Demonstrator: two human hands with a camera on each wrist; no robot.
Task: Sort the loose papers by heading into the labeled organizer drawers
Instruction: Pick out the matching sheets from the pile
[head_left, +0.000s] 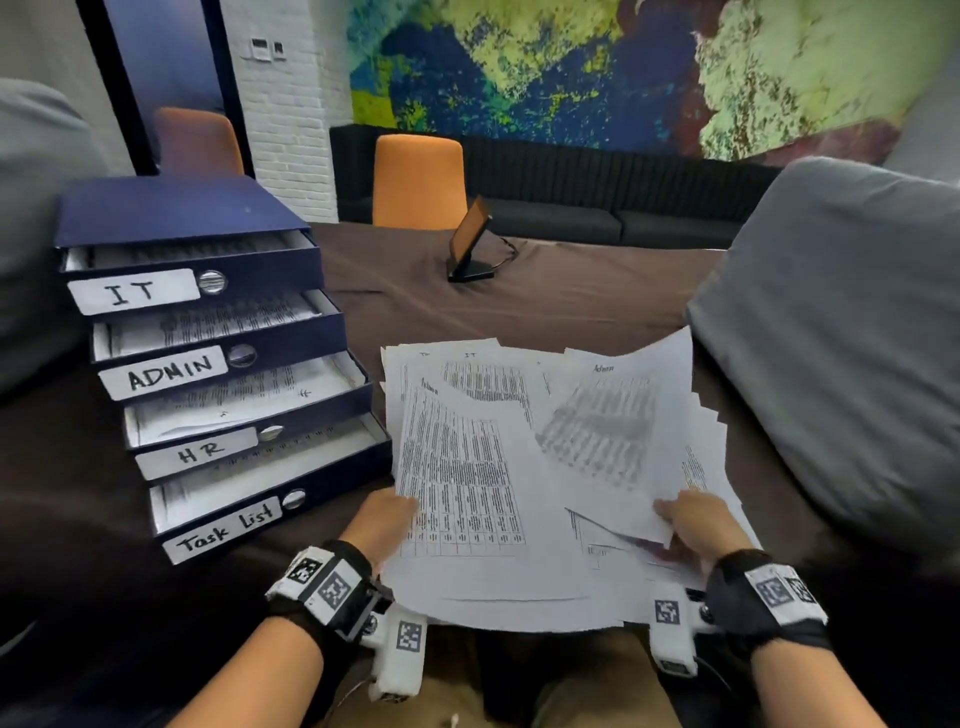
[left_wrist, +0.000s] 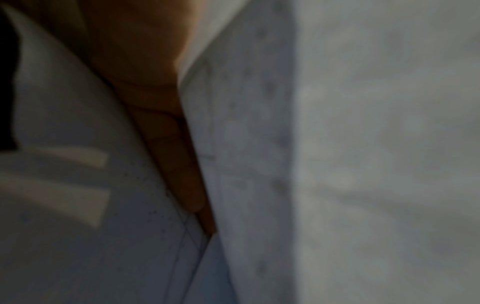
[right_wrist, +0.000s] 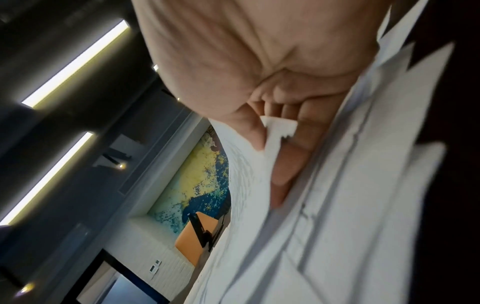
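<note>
The loose papers (head_left: 519, 483), pinched by left hand (head_left: 387, 514) and right hand (head_left: 693, 519), were fanned unevenly and might have slipped.

An office meeting room or lounge. A large table under a brown cloth (head_left: 545, 301) holds a navy desktop organizer (head_left: 208, 332) with drawers hand-labelled IT, ADMIN, HR and Task List, and a small tilted screen on a stand (head_left: 470, 241). Orange chairs (head_left: 418, 182) face the table, a long dark bench sofa (head_left: 597, 197) lines the wall, and a bright abstract mural (head_left: 623, 67) hangs above, beside white brick.
</note>
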